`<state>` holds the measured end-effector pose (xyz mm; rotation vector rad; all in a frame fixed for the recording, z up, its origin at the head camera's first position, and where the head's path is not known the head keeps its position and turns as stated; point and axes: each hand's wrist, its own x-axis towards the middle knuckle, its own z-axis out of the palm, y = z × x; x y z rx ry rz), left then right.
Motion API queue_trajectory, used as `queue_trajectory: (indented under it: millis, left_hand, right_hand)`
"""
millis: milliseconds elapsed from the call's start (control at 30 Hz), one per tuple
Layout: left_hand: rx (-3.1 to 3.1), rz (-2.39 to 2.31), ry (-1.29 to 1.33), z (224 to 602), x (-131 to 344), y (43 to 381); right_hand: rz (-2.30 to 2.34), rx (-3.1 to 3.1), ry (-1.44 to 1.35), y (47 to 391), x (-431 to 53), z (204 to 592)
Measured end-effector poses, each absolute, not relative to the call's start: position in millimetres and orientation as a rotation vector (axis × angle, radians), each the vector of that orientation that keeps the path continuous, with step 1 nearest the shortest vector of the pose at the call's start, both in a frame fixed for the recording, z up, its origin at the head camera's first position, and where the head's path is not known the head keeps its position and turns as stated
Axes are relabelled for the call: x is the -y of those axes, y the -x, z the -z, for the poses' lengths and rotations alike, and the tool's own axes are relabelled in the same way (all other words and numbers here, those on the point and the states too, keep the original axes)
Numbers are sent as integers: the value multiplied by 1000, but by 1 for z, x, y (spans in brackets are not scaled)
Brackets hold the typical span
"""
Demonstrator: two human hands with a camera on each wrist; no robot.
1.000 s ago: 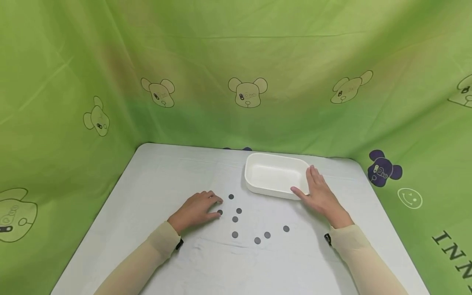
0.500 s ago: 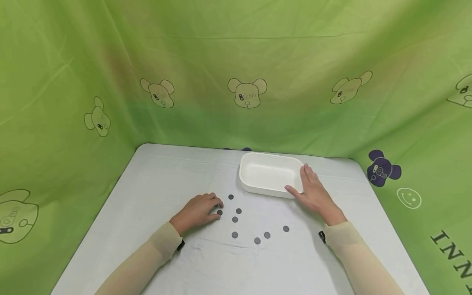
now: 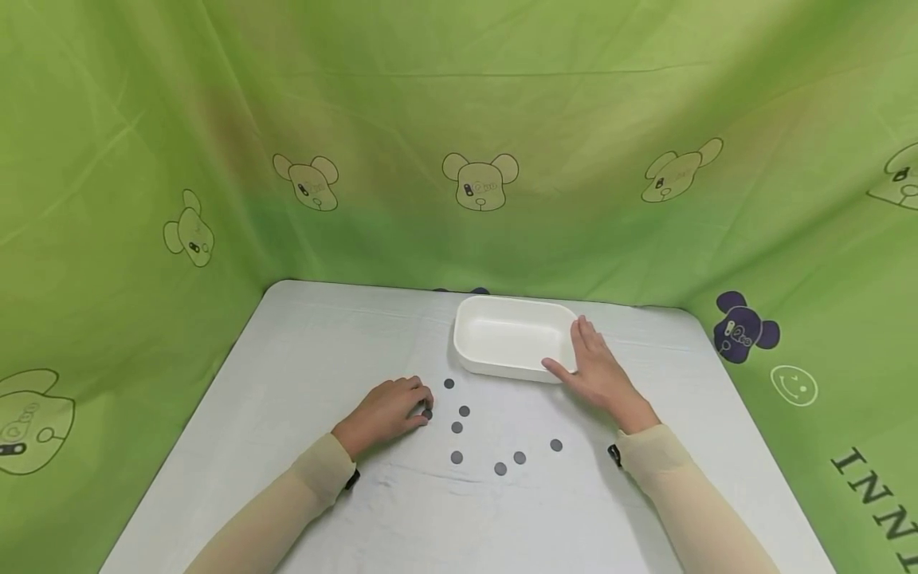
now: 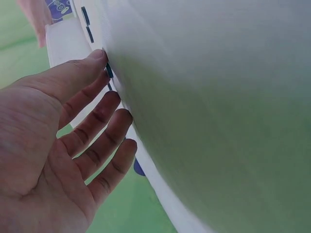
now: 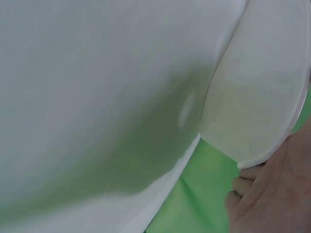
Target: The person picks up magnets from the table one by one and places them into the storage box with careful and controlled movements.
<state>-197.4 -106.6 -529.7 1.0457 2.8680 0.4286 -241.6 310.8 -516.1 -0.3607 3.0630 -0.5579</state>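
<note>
My left hand (image 3: 387,408) is low over the white table, thumb and index fingertips closed around a small dark disc (image 3: 428,414). In the left wrist view the thumb tip and curled index meet at that disc (image 4: 109,71), while the other fingers fan out loosely. At the back of the table stands a white rectangular container (image 3: 509,371) with rounded corners and a bare inside. My right hand (image 3: 598,375) holds its near right corner, thumb at the front rim and fingers along the right end. The right wrist view shows those fingers partly hidden behind the container's end (image 5: 257,92).
Several more dark discs lie flat between the hands, among them one disc (image 3: 449,383) near the container and another disc (image 3: 556,445) farthest right. The white table (image 3: 344,319) ends just behind the container. Green printed curtains (image 3: 480,247) surround the back and sides.
The container has slid left across the table together with my right hand. My left index finger has closed in toward the thumb onto the disc. The loose discs have stayed put.
</note>
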Motion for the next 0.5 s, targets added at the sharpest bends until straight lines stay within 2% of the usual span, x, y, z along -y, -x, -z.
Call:
queue_trajectory:
  millis: [500]
  left_hand:
    - [-2868,-427,-1035,530,106,198]
  right_hand:
    - [556,-3050,392,249,-295,517]
